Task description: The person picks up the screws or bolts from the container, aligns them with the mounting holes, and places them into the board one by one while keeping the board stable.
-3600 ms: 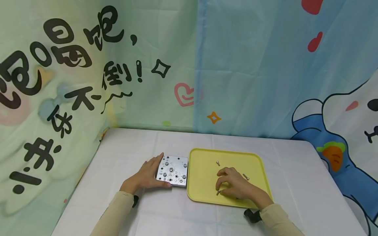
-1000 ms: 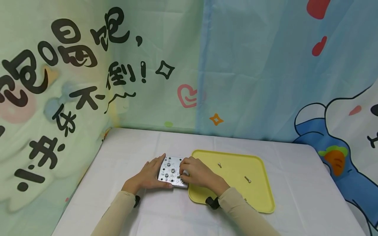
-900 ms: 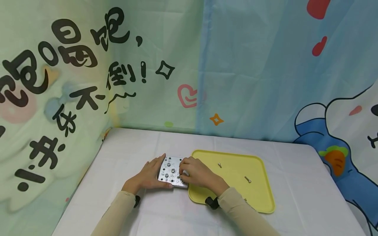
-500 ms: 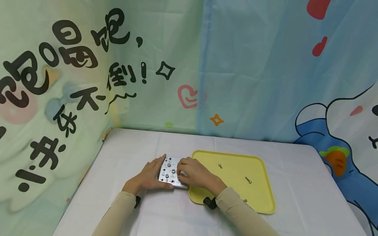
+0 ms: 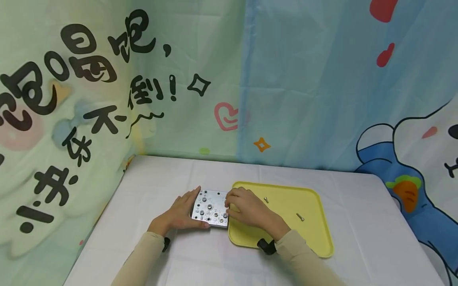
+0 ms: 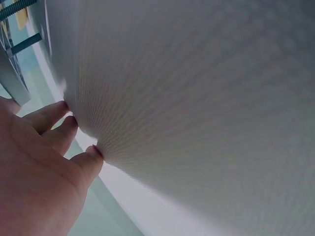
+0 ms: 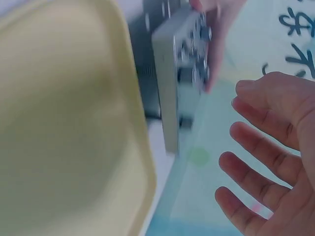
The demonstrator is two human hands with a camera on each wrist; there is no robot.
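A silver metal plate (image 5: 216, 201) with holes and several bolts set in it lies left of the yellow tray. In the right wrist view, bolt heads stand out from the face of the plate (image 7: 167, 93), and shanks show beyond its other side. My left hand (image 5: 177, 211) holds the plate at its left side, thumb along the near edge, fingers toward the far corner. The left wrist view shows three fingertips of that hand (image 6: 47, 157) touching white cloth. Just off the plate's right edge is my right hand (image 5: 247, 206), fingers spread and loosely bent, holding nothing.
The yellow tray (image 5: 286, 194) adjoins the plate on the right. Two bolts lie in it, one farther back (image 5: 266, 200) and one to the right (image 5: 299, 217). A white cloth (image 5: 171, 174) covers the table; printed curtains (image 5: 304, 99) hang behind and at left.
My right hand has gone from the tray, where it touched a bolt, to the plate's right side. It has since drawn back rightward, uncovering the bolt heads there. My left hand stays on the plate.
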